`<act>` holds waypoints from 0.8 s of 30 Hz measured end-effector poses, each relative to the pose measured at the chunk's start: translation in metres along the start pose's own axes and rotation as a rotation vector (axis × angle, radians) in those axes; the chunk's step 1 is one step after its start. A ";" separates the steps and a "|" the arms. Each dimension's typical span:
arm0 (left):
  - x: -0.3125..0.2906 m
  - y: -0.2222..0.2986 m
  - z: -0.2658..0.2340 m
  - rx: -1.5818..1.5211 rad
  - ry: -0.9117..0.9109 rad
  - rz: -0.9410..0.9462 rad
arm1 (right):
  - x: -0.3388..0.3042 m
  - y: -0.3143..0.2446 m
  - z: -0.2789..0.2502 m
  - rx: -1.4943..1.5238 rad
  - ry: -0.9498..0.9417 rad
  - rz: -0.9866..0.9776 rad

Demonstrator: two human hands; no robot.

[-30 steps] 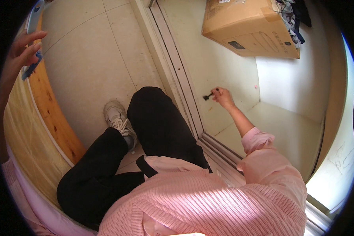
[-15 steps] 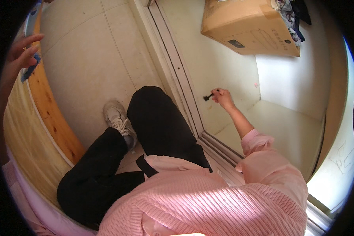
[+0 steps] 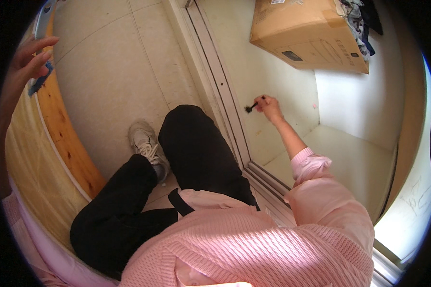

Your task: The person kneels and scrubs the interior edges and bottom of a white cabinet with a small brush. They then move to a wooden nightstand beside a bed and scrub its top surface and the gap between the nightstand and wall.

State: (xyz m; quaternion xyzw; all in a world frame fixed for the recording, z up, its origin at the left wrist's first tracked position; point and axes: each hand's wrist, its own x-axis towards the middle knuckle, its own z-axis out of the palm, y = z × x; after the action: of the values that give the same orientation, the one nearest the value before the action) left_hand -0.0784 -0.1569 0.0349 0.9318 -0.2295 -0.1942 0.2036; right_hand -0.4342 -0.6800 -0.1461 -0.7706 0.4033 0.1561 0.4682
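Note:
At the far left, my left hand (image 3: 28, 60) is closed around a brush with a pale blue-grey handle (image 3: 44, 21) above the fingers and dark blue bristles (image 3: 42, 80) below; part of the brush is hidden behind the fingers. My right hand (image 3: 270, 107) pinches a small black brush (image 3: 249, 109) by its thin handle, its tufted head pointing left. That head is over the pale cabinet floor (image 3: 277, 138), near the sliding-door track (image 3: 221, 88); whether it touches the surface I cannot tell.
A cardboard box (image 3: 306, 43) with clothes (image 3: 358, 26) in it stands at the far right inside the cabinet. A wooden edge (image 3: 64, 134) and yellowish bedding (image 3: 38, 158) lie on the left. My legs in black trousers (image 3: 198, 148) and a shoe (image 3: 146, 141) rest on the tiled floor (image 3: 100, 71).
My right hand has moved slightly away from me and to the left with the black brush. My left hand keeps its hold, and the whole view has shifted a little.

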 end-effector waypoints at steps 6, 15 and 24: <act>0.001 -0.005 0.003 0.047 -0.012 -0.048 | -0.014 -0.017 0.025 0.165 -0.140 -0.066; -0.004 -0.001 0.006 -0.004 0.080 0.041 | 0.046 -0.087 0.073 -0.057 0.139 -0.490; 0.000 -0.007 0.006 0.042 0.048 0.050 | 0.016 -0.089 0.062 -0.253 -0.096 -0.215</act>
State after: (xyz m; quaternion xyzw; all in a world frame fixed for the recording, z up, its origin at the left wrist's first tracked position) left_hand -0.0791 -0.1533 0.0268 0.9343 -0.2516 -0.1617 0.1942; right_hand -0.3480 -0.6135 -0.1349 -0.8538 0.2726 0.1912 0.4002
